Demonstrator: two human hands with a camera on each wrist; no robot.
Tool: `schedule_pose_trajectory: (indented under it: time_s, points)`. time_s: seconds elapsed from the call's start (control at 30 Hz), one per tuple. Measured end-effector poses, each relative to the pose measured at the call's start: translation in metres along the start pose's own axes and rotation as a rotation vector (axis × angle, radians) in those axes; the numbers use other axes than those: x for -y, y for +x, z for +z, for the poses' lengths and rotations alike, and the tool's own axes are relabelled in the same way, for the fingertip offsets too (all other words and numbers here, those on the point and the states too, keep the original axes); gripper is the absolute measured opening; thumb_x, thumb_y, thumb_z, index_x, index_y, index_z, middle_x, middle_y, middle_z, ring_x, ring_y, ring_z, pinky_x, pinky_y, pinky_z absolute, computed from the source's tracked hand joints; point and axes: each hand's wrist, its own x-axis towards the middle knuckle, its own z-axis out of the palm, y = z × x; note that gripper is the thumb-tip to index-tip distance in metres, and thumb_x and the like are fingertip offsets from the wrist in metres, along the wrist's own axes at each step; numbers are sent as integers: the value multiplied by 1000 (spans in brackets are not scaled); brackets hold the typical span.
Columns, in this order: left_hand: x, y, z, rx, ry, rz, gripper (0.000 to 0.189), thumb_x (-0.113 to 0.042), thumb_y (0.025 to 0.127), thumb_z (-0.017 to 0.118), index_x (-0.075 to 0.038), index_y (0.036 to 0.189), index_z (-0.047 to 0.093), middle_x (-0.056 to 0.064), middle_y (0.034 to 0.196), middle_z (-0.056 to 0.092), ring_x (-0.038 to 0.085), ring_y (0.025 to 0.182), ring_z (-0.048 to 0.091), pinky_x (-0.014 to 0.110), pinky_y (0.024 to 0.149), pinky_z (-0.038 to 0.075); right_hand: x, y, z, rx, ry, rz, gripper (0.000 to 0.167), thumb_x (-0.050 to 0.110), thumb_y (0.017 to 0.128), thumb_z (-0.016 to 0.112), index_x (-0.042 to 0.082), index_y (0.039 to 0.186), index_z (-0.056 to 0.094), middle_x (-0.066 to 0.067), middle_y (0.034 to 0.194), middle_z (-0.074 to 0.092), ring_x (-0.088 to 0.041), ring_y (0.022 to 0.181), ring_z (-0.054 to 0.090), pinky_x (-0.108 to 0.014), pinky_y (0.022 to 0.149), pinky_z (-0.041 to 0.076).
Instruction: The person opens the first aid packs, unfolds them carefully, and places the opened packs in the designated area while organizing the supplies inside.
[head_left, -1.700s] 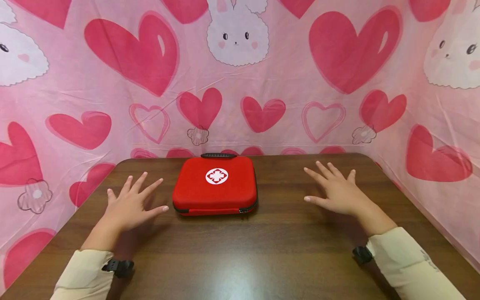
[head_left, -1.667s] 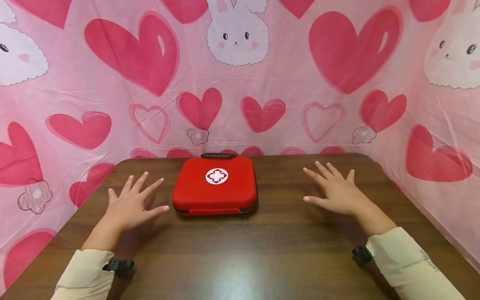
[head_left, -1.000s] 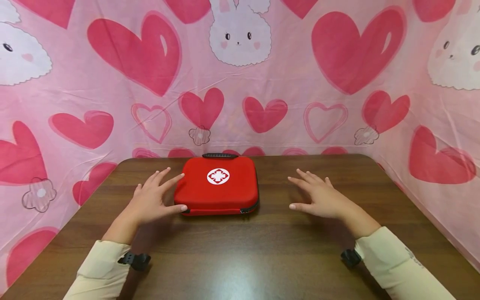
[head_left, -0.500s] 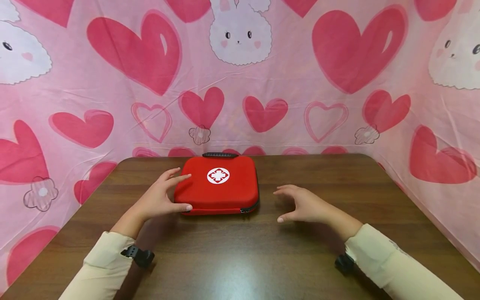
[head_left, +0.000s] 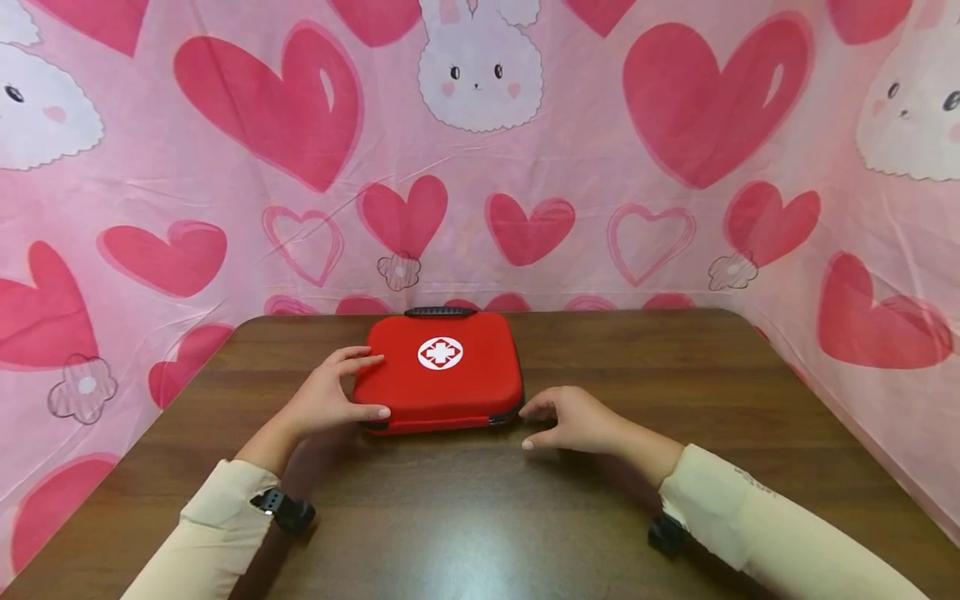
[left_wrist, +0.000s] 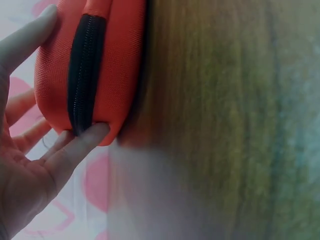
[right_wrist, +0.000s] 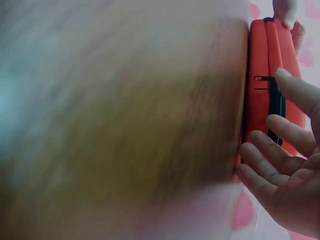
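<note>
A red first-aid case [head_left: 431,392] with a white cross emblem lies closed on the brown table, its black handle [head_left: 441,312] toward the back. My left hand [head_left: 326,400] holds its front left corner, thumb on the front edge and fingers along the left side. In the left wrist view, fingertips [left_wrist: 97,131] press the case's end beside the black zipper [left_wrist: 86,75]. Close to the front right corner is my right hand [head_left: 581,421], fingers loosely bent and holding nothing. The right wrist view shows the zipper pulls [right_wrist: 262,78] near that hand's thumb.
The wooden table [head_left: 465,517] has rounded back corners. Pink cloth [head_left: 540,142] printed with hearts and rabbits hangs behind and along both sides. Each wrist carries a black strapped device, such as the one at the left sleeve [head_left: 288,510].
Both hands have moved inward from beside the case. The left now holds its corner; the right has come to the front right corner with fingers more bent. The case has shifted and turned slightly.
</note>
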Motion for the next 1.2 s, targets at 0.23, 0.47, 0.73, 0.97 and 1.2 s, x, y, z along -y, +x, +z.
schedule_pose_trajectory:
  time_s: [0.23, 0.47, 0.73, 0.97, 1.2]
  points:
    - [-3, 3, 4, -28, -6, -24, 83, -43, 68, 86, -5, 136, 57, 17, 144, 40, 39, 130, 36, 61, 97, 43, -2, 10, 4, -34, 57, 53, 32, 26, 77, 83, 7, 102, 77, 3, 91, 73, -11, 81, 64, -28, 73, 53]
    - [-6, 3, 9, -55, -27, -49, 83, -42, 67, 88, -5, 134, 58, 16, 141, 40, 36, 121, 46, 57, 94, 46, -1, 18, 16, -122, 113, 183, 23, 28, 75, 85, 12, 92, 80, 4, 86, 74, -9, 82, 63, -28, 71, 52]
    - [-9, 1, 13, -71, -29, -39, 83, -42, 67, 88, -2, 133, 59, 17, 139, 42, 36, 118, 48, 56, 93, 47, 2, 23, 24, -204, 211, 295, 12, 20, 74, 85, 11, 80, 80, 4, 74, 71, -11, 62, 58, -28, 57, 50]
    - [-9, 1, 13, -67, -26, -24, 83, -41, 66, 88, -2, 133, 59, 17, 139, 42, 37, 124, 41, 58, 96, 44, 2, 20, 21, -192, 234, 264, 6, 14, 77, 81, 9, 75, 78, 3, 72, 69, -12, 56, 56, -29, 54, 50]
    - [-7, 1, 11, -45, -14, 3, 82, -41, 67, 88, -2, 133, 60, 18, 140, 42, 38, 127, 39, 60, 97, 43, 0, 16, 8, -144, 57, 145, 9, 16, 81, 79, 15, 73, 75, 9, 62, 63, -9, 54, 53, -29, 57, 47]
